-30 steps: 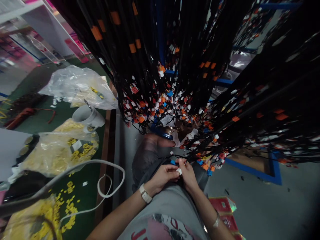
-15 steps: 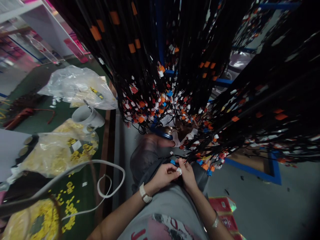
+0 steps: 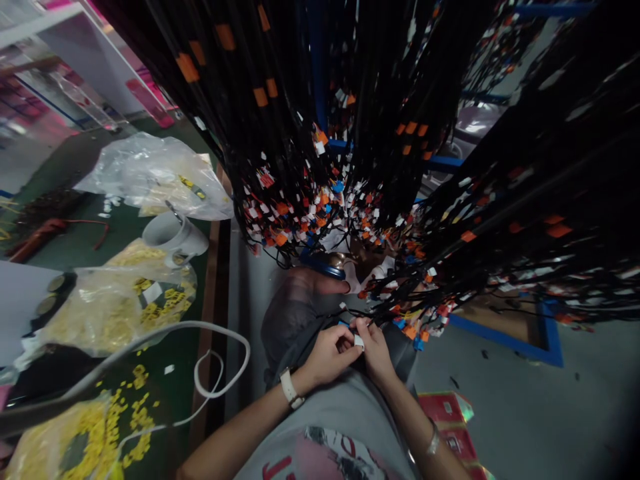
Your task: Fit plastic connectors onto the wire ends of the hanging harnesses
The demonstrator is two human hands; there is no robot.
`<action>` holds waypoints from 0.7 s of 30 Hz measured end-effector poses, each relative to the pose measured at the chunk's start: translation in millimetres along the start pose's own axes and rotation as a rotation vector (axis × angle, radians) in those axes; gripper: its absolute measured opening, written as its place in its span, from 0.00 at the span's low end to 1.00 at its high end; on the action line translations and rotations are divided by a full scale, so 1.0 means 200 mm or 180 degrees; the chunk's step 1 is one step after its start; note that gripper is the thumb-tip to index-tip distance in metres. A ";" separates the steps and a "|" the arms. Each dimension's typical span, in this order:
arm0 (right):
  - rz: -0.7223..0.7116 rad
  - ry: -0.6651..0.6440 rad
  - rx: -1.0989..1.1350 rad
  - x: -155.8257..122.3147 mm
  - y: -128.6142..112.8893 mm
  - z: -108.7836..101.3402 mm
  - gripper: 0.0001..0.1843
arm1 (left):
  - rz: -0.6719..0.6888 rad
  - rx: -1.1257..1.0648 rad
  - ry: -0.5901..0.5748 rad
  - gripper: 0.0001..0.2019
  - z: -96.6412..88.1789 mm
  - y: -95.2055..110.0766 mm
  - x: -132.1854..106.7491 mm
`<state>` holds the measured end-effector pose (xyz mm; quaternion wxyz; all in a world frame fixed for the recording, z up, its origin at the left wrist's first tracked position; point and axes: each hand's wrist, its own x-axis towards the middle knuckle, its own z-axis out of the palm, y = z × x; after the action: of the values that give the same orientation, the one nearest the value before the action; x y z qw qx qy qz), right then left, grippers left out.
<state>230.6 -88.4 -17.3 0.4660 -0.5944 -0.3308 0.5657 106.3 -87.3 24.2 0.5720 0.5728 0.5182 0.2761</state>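
Over my lap, both hands are drawn together at a small white connector [image 3: 359, 342]. My right hand [image 3: 376, 352] pinches it from the right with closed fingers. On the other side my left hand [image 3: 326, 355] is curled, its thumb and fingertips against the connector's left edge. Some left fingers are hidden behind the hand. Black cables [image 3: 360, 312] run from the right-hand bundle down to the fingers. A blue connector [image 3: 345, 325] shows partly above my left fingertips.
Thick bundles of black cable [image 3: 280, 133] with many coloured connectors hang ahead and to the right. On the left, a green bench [image 3: 173, 393] bears a grey mug [image 3: 175, 237], plastic bags [image 3: 115, 307] of yellow pieces and a looped white cable [image 3: 220, 327]. A red box [image 3: 447, 427] lies right.
My left hand has shifted slightly and its fingers have curled more at the white connector. The blue connector is now more covered. My right hand has stayed nearly in place.
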 end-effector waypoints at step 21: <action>-0.0125 0.0027 -0.0235 0.01 0.02 -0.01 0.20 | -0.0046 0.0249 0.0097 0.06 0.02 -0.01 -0.01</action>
<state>231.5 -87.1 -21.6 0.4562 -0.6071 -0.3610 0.5414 109.1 -90.2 22.1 0.5431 0.5867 0.5414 0.2602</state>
